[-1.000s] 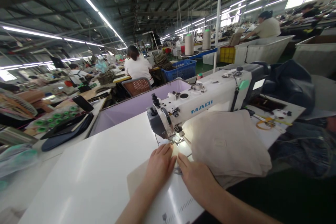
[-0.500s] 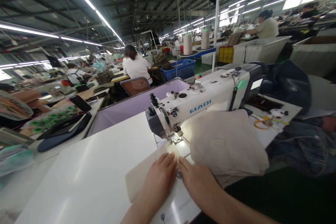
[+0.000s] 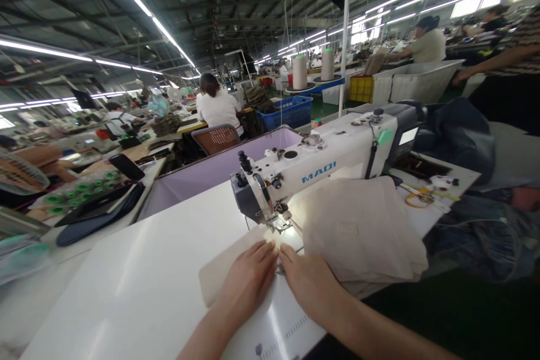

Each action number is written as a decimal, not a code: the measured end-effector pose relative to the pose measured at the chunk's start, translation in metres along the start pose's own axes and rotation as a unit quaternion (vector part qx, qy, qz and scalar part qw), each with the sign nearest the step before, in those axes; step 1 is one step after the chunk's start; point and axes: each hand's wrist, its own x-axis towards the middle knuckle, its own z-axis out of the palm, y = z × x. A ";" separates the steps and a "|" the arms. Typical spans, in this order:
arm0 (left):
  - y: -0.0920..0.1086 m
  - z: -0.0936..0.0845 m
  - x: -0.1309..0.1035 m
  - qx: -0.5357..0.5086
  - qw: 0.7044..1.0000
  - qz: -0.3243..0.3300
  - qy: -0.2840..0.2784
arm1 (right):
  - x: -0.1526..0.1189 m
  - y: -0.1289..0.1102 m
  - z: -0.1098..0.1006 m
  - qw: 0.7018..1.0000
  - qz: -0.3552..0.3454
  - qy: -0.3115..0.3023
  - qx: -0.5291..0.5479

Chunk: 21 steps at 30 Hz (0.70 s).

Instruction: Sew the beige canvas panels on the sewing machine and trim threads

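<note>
A beige fabric piece [image 3: 217,270] lies on the machine bed, its far edge under the presser foot [image 3: 280,226] of a white sewing machine [image 3: 320,166]. My left hand [image 3: 252,273] presses on this piece with its fingers held together, fingertips just in front of the foot. Close beside it, my right hand [image 3: 310,281] has thumb and fingers pinched at the edge of the same piece. The fingertips of both hands nearly meet, and the fabric between them is mostly hidden. To the right, a larger folded beige cloth [image 3: 363,230] with a small label bunches below the machine arm.
Yellow-handled scissors [image 3: 417,198] lie at the table's right end. Denim garments [image 3: 485,236] hang beyond it. Behind the machine are a lilac bin [image 3: 189,174], thread cones [image 3: 300,72] and a blue crate [image 3: 287,112]. A co-worker in white [image 3: 219,104] sits ahead.
Both hands have shifted slightly toward the needle, moving the fabric edge with them. Another person in a striped top has come into view at the far right, one arm reaching toward the bins.
</note>
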 end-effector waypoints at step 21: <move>-0.030 0.009 0.016 0.008 0.999 -0.031 0.040 | -0.001 -0.002 0.015 0.998 -0.011 0.046 -0.047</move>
